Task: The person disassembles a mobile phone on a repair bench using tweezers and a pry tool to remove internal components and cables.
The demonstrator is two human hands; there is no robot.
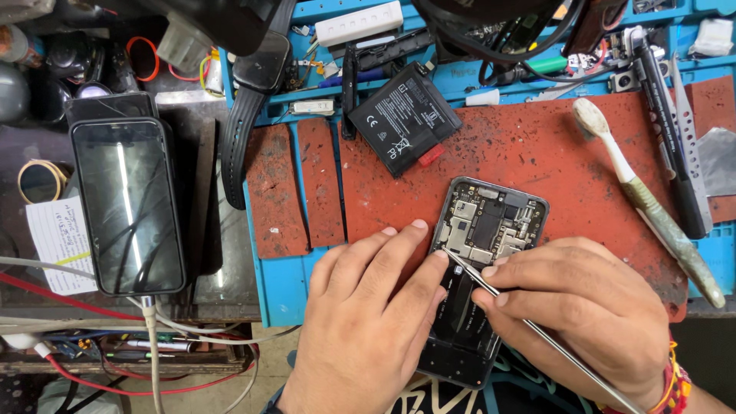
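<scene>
Your left hand (360, 322) pressed flat on the opened phone (479, 268); your right hand (590, 307) pinched thin metal tweezers (491, 287) at lower centre.

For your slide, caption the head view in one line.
Left hand steadies opened phone; right hand works metal tweezers.

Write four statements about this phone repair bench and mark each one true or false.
1. The right hand holds thin metal tweezers. True.
2. The opened phone lies on a green mat. False: it lies on a red mat.
3. The left hand rests on the opened phone. True.
4. The loose black battery sits inside the opened phone. False: it lies apart, above it.
</scene>
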